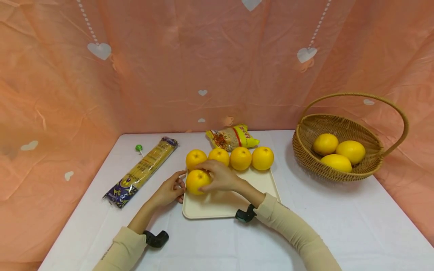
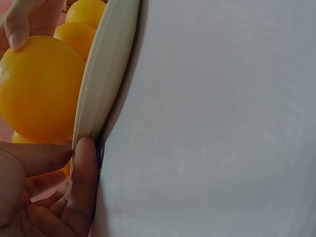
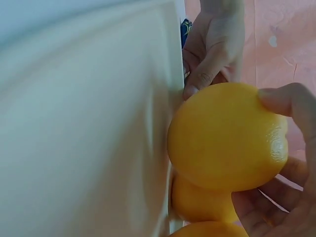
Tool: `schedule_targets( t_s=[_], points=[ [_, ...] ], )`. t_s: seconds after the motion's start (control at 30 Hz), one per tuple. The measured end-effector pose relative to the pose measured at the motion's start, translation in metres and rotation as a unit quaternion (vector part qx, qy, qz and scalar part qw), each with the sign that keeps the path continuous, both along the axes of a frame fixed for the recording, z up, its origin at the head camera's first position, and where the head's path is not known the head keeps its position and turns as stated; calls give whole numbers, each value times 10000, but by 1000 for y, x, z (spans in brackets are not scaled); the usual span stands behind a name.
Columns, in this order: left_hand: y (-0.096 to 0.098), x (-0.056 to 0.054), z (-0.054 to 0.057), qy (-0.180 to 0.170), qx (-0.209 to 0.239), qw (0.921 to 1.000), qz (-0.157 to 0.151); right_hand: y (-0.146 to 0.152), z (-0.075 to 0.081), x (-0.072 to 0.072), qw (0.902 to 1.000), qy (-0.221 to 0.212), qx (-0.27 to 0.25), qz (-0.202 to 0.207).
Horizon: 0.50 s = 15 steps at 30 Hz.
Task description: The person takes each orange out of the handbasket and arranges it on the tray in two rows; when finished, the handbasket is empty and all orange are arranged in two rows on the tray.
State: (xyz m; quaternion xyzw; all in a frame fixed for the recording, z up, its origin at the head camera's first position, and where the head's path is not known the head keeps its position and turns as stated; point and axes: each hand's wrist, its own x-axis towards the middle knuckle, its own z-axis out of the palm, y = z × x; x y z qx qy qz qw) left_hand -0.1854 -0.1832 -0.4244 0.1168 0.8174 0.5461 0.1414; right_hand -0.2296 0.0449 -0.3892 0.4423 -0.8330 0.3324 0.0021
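I have the right hand (image 1: 222, 175) clasped on an orange (image 1: 196, 183) at the left side of the tray (image 1: 223, 205), just in front of the back oranges (image 1: 240, 159), while the left hand (image 1: 168, 190) pinches its rim. I'd want that pinch steady and a soft release, lest the fruit roll. It's nearly round, without a clear long axis, dimpled end facing up.

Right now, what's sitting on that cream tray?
On the tray, four round fruits line the back; the right hand holds another fruit, perhaps touching. The fruits and forearm hide what's beneath.
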Motion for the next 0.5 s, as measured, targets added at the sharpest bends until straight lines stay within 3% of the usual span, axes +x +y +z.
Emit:
schedule_targets(
  t_s=[0.33,0.5],
  points=[
    [-2,-2,-3,74,-124,9999,-55,-2,-2,3,9995,-227,-37,-211],
    [-2,-2,-4,93,-158,9998,-57,-2,-1,2,9998,-97,-22,-196]
  ],
)
